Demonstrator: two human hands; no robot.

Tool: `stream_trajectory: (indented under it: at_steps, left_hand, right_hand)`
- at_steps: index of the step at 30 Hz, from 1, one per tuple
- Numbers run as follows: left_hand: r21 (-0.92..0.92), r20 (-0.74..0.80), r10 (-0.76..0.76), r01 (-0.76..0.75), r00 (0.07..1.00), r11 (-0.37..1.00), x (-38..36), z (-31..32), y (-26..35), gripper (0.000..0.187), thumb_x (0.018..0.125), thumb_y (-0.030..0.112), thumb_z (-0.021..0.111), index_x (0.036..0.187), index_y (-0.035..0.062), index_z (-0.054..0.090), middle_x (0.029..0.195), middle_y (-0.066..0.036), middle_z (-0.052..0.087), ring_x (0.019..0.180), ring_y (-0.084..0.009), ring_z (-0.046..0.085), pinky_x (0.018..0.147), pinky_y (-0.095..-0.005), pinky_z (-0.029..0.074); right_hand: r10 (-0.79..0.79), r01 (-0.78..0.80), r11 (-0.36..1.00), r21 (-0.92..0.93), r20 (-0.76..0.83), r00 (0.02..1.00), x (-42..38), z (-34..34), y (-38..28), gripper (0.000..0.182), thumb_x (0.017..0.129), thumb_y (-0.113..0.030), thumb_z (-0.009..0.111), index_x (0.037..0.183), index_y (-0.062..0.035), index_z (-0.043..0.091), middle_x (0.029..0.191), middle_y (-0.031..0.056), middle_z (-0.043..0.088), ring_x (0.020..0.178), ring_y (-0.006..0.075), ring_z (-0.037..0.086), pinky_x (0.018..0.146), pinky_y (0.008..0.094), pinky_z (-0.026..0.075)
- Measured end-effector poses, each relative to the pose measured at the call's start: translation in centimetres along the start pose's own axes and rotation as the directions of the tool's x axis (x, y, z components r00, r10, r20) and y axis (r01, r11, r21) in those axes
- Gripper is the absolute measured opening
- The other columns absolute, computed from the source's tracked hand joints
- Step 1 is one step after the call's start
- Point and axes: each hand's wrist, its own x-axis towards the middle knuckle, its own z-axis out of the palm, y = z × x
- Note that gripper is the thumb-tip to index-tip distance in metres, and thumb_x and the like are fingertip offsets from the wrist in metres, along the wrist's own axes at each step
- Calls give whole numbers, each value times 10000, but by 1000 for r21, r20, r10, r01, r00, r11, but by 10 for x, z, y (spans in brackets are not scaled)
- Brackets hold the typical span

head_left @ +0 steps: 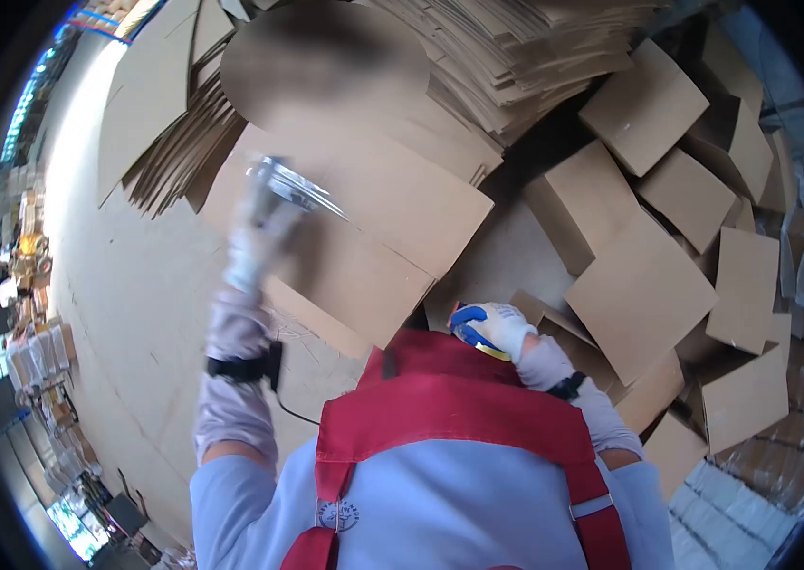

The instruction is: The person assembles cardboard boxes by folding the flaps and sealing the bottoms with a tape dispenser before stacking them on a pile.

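My left hand point(267, 233), in a white glove and smeared by motion, is over the top of a cardboard box point(402, 195). It is closed around what looks like a roll of clear packing tape point(299, 188), shiny and partly hidden by the fingers. The tape lies at the seam between the box's top flaps. My right hand point(492, 328), in a white and blue glove, is beside the box's near corner, close to my red apron point(449, 408). Its fingers are curled, with a small orange edge showing at the fingertips; what they hold is hidden.
Cardboard boxes point(644, 294) are heaped on the right. Flattened cardboard sheets point(516, 57) are stacked at the back, with another leaning stack point(160, 104) at the back left. Concrete floor point(136, 313) extends to the left. A blurred oval covers part of the far side.
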Motion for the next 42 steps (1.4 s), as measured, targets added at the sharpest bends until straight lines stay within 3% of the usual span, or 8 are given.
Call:
stream_trajectory:
  at_steps: [1,11,22,30,31,34,36,42]
  left_hand:
    - [571,-7,323,-261,946,778,29,-53,-17,587,875,38,651,1411,8,416,1441,-95,444,1249,-178,470,977,-296,454]
    - [47,194,-424,424,885,905,83,-199,-159,616,874,203,701,1378,-25,431,1225,-78,579,1094,-163,553,954,-286,461]
    - [427,754,-272,-132,598,894,27,186,137,487,781,24,745,1216,-70,548,1010,-79,655,850,-106,598,741,-242,512]
    - [-690,710,696,-306,-111,656,-29,452,413,664,939,403,549,1404,-46,397,1392,-164,493,1269,-283,499,1069,-368,375]
    - [-746,637,770,235,-20,623,-40,480,434,657,988,429,433,1447,-27,323,1408,-181,472,1316,-306,447,1105,-417,335]
    - [-771,630,776,-149,-37,619,-36,503,411,658,982,456,444,1426,-24,367,1374,-176,504,1254,-284,511,1064,-405,397]
    - [-572,771,635,-480,-39,665,-8,493,330,653,927,402,606,1366,-54,447,1349,-170,522,1212,-269,541,1041,-390,420]
    - [35,493,-472,526,731,850,51,293,-51,519,966,402,533,1307,11,537,1275,-151,577,1170,-228,552,962,-322,438]
  right_hand:
    - [31,-30,997,-75,11,999,-6,-7,-16,248,843,-326,542,1012,-211,682,1033,129,676,964,347,627,836,417,499]
    - [448,-516,769,-377,-257,856,86,-9,129,221,872,-185,548,1016,-122,703,1061,106,689,970,266,671,844,389,521]
    - [758,-582,652,486,-424,496,-259,46,97,536,928,-294,503,1408,-151,313,1246,240,564,1046,372,628,831,481,518]
    - [973,-643,186,743,-232,13,-332,90,98,457,920,-341,544,1335,-157,488,1204,194,612,1120,340,592,921,398,468]
    - [960,-533,216,818,-279,-38,-333,69,100,449,924,-349,544,1328,-157,506,1204,188,615,1133,334,587,936,387,460]
    - [164,-70,976,208,-901,-402,-310,-23,201,397,904,-242,574,1260,-68,565,1160,162,643,1058,258,623,927,340,472]
    - [413,937,324,-132,-871,-265,-332,-84,146,329,919,-165,545,1210,-24,606,1111,73,664,1009,175,613,914,304,468]
    - [272,497,802,330,-944,188,-271,-59,152,267,917,-92,528,1147,-10,635,1125,70,651,975,158,600,859,297,474]
